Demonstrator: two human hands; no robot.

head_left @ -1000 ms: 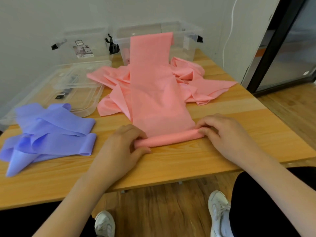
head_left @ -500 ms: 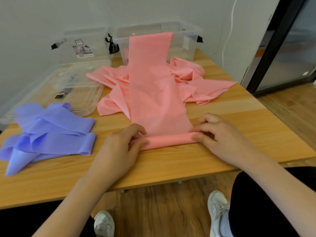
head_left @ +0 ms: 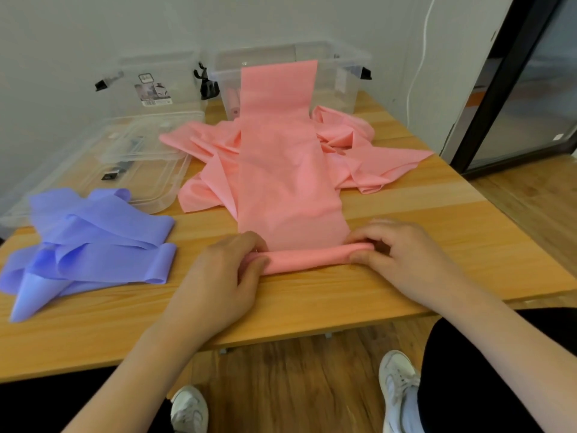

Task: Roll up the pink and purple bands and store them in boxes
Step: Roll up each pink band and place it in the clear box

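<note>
Both hands pinch the ends of the pink roll (head_left: 307,257): left hand (head_left: 223,276) at its left end, right hand (head_left: 402,257) at its right, fingers curled over it. Its long axis runs side to side (slightly tilted) near the tabletop (head_left: 312,295) edge; the unrolled pink band (head_left: 281,170) stretches straight away toward the clear box (head_left: 346,79).
</note>
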